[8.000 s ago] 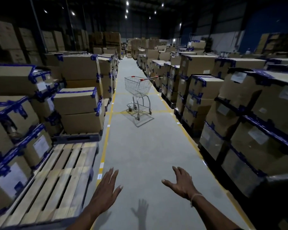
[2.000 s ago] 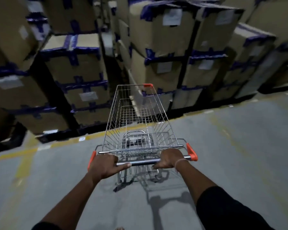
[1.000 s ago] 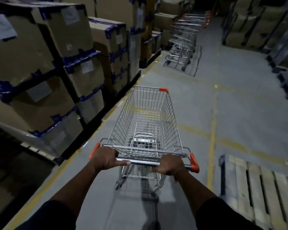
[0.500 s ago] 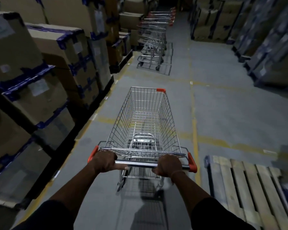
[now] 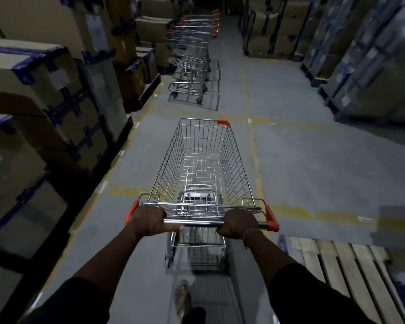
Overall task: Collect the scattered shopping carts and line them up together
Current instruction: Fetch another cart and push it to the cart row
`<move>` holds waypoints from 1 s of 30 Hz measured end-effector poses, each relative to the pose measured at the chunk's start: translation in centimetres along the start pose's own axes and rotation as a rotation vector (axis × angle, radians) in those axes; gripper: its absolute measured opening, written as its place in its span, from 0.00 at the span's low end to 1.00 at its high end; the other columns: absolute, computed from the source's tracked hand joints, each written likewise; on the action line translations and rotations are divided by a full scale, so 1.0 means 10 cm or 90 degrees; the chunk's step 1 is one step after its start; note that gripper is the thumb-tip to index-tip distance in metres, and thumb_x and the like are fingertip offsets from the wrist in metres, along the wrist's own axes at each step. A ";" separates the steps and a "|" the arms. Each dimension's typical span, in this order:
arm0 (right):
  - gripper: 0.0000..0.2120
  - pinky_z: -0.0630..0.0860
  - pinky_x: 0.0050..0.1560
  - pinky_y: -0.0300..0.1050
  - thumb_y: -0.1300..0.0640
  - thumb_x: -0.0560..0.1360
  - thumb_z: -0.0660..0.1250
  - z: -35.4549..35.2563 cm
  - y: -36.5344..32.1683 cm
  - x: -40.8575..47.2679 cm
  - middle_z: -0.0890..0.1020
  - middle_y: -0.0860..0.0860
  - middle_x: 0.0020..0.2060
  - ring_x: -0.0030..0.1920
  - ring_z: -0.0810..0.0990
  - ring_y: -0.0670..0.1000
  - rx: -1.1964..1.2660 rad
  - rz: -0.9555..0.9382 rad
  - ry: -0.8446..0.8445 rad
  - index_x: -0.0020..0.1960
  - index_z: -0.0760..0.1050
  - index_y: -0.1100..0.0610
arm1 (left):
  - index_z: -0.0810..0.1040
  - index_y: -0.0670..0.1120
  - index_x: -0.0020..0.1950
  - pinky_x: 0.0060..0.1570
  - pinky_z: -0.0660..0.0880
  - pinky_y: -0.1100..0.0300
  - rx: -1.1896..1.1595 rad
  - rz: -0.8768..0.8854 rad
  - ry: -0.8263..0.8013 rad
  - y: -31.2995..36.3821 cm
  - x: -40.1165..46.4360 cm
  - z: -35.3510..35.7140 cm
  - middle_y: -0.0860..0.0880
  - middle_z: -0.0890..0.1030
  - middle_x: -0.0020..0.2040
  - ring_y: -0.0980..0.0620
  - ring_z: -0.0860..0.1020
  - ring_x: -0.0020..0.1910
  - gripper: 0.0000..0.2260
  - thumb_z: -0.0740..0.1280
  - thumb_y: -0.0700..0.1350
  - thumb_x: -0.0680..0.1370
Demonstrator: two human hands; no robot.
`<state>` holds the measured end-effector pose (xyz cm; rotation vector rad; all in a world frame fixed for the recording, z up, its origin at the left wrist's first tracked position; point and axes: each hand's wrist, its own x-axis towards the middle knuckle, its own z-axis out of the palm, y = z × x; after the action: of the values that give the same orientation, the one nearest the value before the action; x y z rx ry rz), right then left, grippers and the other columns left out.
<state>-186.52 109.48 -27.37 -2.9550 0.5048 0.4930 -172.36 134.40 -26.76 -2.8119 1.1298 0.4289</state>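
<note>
Big stacks of boxes (image 5: 56,94) wall the aisle, and the nested cart row (image 5: 192,57) sits up ahead, well apart from my cart (image 5: 202,164). My left hand (image 5: 149,220) and right hand (image 5: 237,224) are both wrapped tight round its handle bar (image 5: 201,222), fingers fully curled.

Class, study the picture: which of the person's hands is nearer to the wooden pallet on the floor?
Right. The right hand grips the cart handle on the side toward the wooden pallet; the left hand grips the far end.

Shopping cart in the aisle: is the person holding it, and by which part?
Yes. Both the left hand and right hand grip the shopping cart by its metal handle bar.
</note>
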 end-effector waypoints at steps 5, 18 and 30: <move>0.18 0.79 0.55 0.51 0.44 0.69 0.67 -0.36 0.21 0.90 0.85 0.55 0.51 0.53 0.84 0.59 -0.016 0.084 0.028 0.52 0.82 0.54 | 0.80 0.52 0.37 0.72 0.52 0.37 0.004 -0.019 0.024 -0.13 1.08 -0.30 0.57 0.83 0.41 0.54 0.81 0.50 0.45 0.44 0.88 0.57; 0.13 0.76 0.47 0.48 0.50 0.68 0.69 -1.09 0.96 2.96 0.84 0.53 0.47 0.50 0.84 0.57 -0.034 0.144 0.036 0.50 0.81 0.54 | 0.78 0.48 0.31 0.71 0.55 0.34 0.006 0.004 0.027 -0.23 3.25 -1.06 0.55 0.81 0.35 0.53 0.81 0.44 0.45 0.45 0.88 0.59; 0.14 0.80 0.50 0.48 0.49 0.68 0.67 -1.87 2.23 5.24 0.85 0.53 0.46 0.50 0.84 0.58 -0.032 0.067 0.064 0.49 0.82 0.55 | 0.78 0.47 0.31 0.71 0.54 0.34 -0.034 -0.077 0.035 -0.03 5.61 -1.68 0.54 0.81 0.31 0.56 0.80 0.40 0.46 0.46 0.88 0.59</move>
<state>-141.74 69.58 -28.26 -3.0244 0.6721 0.3737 -129.68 94.25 -26.74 -2.9356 0.9645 0.3797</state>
